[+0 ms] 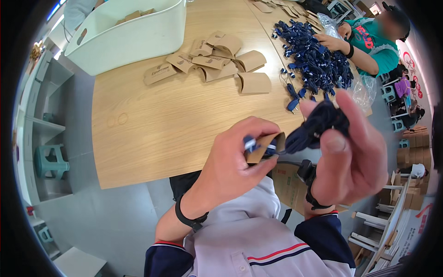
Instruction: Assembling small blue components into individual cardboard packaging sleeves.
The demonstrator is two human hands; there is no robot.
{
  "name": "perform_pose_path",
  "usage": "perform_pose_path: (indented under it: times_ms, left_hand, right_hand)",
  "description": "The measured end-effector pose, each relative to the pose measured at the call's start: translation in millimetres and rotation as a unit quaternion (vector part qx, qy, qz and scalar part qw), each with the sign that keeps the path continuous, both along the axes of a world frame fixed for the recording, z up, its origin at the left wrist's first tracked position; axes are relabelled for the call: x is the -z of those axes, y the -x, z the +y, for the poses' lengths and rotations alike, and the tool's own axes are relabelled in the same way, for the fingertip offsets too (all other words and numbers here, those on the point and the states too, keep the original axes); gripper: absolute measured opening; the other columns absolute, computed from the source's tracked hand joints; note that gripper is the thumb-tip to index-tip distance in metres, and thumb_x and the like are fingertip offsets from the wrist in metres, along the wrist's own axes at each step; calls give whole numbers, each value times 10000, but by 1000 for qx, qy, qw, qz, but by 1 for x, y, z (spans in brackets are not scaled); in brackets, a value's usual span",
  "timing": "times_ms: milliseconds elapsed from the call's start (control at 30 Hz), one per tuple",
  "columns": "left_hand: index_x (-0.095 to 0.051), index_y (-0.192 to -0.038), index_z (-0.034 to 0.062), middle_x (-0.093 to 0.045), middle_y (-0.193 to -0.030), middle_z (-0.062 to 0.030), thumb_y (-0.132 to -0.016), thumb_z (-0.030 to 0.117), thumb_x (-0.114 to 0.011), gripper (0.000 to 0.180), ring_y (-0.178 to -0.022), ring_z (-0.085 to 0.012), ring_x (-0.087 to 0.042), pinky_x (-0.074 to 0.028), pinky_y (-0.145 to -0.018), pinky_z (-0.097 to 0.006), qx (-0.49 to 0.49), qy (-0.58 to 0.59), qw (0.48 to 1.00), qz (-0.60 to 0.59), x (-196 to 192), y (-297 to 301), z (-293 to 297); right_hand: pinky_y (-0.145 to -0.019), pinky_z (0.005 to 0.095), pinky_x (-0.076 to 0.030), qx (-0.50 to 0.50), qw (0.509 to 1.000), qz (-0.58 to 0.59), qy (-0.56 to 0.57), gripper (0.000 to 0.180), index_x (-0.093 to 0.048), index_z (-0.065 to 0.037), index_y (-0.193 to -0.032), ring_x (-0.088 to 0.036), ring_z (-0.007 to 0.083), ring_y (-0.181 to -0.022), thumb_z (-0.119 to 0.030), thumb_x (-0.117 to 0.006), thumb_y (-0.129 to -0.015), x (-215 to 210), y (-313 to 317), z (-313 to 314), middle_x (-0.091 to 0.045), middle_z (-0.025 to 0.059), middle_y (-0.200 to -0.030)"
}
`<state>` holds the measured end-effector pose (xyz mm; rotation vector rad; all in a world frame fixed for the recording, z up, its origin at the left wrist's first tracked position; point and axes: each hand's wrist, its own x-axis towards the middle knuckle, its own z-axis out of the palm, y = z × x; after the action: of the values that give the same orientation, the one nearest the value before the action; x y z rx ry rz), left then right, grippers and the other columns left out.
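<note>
My left hand [226, 159] is closed round a small brown cardboard sleeve [258, 155], its open end facing right. Dark blue pieces with white bands show at the sleeve's two ends. Close to its right end, my right hand [355, 161] pinches a coiled dark blue cable [318, 128] between thumb and fingers. A strand of the cable runs to the sleeve's mouth. Both hands are above the near edge of the wooden table [152, 134]. Beyond them lie several brown cardboard sleeves [219, 60], some bulged out and some lying over each other.
A large pile of dark blue cables [318, 60] covers the table's right side, next to clear plastic bags [364, 92]. A co-worker in green [380, 51] reaches into it. A white bin [129, 39] with brown boxes stands far left. An opened carton [288, 187] is below the table edge.
</note>
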<state>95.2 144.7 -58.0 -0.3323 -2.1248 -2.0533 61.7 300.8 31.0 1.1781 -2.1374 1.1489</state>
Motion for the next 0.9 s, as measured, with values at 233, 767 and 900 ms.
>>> perform_pose_path:
  times_ms: [233,767,900]
  left_hand:
    - [-594,-998,13,-625,-904,-44,-837,3,-664,176,-792,-92,-586,-487,-723,-247,-3,-170,980,-107,0,-11,-3]
    - [-620,-939,-3,-632,-835,-48,-778,-8,-699,180,-750,-115,-585,-453,-698,-249,67,-27,997,4,5,-9,-9]
    - [-622,-926,3,-630,-832,-54,-768,-6,-708,180,-733,-139,-582,-442,-698,-267,92,-24,995,-23,1,-11,-10]
  right_hand:
    - [-754,329,-569,20,997,75,-23,337,-547,162,-1152,-707,320,-827,-79,-597,-922,8,-8,0,-658,300,-983]
    - [-747,328,-520,-22,996,81,37,230,-618,84,-1085,-667,252,-826,-21,-628,-880,14,34,-13,-699,263,-939]
    - [-723,351,-550,-142,984,-5,111,224,-619,54,-1102,-680,278,-805,-53,-611,-905,28,47,-19,-696,249,-938]
